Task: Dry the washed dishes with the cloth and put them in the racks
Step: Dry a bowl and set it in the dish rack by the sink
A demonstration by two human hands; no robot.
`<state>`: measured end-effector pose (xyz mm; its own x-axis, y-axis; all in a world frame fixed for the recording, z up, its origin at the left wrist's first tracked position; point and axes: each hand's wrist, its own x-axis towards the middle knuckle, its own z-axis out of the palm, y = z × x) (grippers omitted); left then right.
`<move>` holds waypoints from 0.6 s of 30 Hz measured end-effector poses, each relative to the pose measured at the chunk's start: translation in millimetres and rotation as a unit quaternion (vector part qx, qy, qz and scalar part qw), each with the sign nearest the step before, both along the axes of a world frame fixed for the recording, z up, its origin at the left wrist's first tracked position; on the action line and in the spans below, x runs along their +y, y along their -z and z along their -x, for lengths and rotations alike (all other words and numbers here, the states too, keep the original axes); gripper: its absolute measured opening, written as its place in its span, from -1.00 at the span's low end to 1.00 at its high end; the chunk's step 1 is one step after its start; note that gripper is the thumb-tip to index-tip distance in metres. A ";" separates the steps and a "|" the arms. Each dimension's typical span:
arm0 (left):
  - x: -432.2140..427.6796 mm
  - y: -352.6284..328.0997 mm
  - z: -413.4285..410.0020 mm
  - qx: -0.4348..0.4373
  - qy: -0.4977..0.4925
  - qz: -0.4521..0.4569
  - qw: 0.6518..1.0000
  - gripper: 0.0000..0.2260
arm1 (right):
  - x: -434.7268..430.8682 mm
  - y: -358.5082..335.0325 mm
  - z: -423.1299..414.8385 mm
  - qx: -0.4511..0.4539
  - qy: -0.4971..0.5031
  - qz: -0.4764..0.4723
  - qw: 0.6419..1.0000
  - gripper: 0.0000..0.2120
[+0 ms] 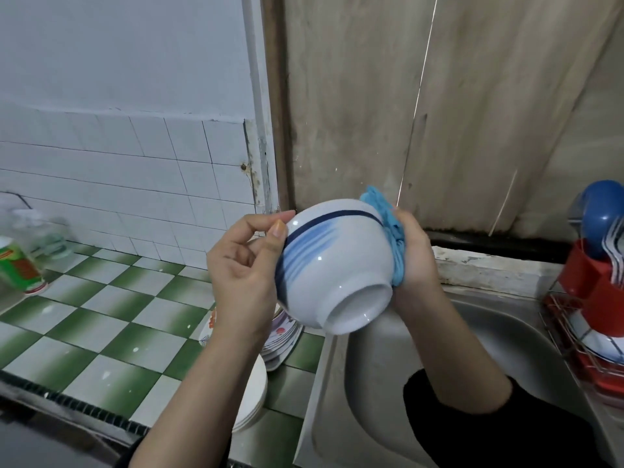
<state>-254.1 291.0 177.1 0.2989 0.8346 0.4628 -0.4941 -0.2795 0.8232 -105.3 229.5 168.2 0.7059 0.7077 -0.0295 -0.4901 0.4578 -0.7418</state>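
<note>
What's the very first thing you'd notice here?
A white bowl with blue stripes, held up in the middle above the sink. The left hand pinches its rim while the right hand presses a blue cloth against its side. A red rack stands far right.

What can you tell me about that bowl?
The bowl is glossy white, seemingly ceramic, with a dark blue band near the rim and pale blue brush strokes. It is tipped on its side, foot ring toward the camera, above the sink. The left hand pinches its rim; the right hand presses a blue cloth against it.
</note>
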 end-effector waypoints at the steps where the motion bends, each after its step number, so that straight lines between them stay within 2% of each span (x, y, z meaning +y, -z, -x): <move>1: -2.5 0.0 -0.5 -0.001 0.001 -0.013 1.000 -0.88 | 2.2 2.1 -2.6 0.021 -0.008 -0.013 1.000 -0.80; 4: -4.5 3.1 -5.7 0.061 -0.042 -0.002 0.997 -0.82 | 2.6 3.3 -0.9 0.003 0.057 -0.098 0.994 -0.85; 6: -4.9 -1.6 -6.8 0.129 -0.021 0.082 0.988 -0.77 | -2.0 2.6 2.4 -0.125 0.123 -0.150 0.973 -0.83; 8: -6.2 -7.9 -5.7 0.165 0.094 0.213 0.958 -0.69 | -4.5 4.9 3.2 -0.296 0.174 -0.162 0.925 -0.75; 9: -5.7 -9.7 -3.3 0.168 0.146 0.266 0.938 -0.63 | -5.0 5.8 3.6 -0.350 0.175 -0.165 0.905 -0.73; 11: -2.2 -6.7 2.3 0.176 0.220 0.322 0.904 -0.57 | -8.2 4.2 7.0 -0.403 0.145 -0.165 0.888 -0.70; 13: 4.5 1.0 3.5 0.152 0.228 0.356 0.893 -0.70 | -10.8 -0.3 9.8 -0.410 0.102 -0.136 0.896 -0.72; 15: 8.4 7.2 1.9 0.133 0.172 0.362 0.906 -0.72 | -9.2 -3.1 12.3 -0.389 0.052 -0.053 0.918 -0.80; 16: 10.0 10.5 0.2 0.128 0.139 0.336 0.923 -0.71 | -6.4 -3.4 14.3 -0.369 0.032 0.011 0.929 -0.84; 18: 7.1 14.4 -4.9 0.155 0.088 0.219 0.959 -0.65 | 4.0 2.6 18.1 -0.322 -0.006 0.163 0.933 -0.82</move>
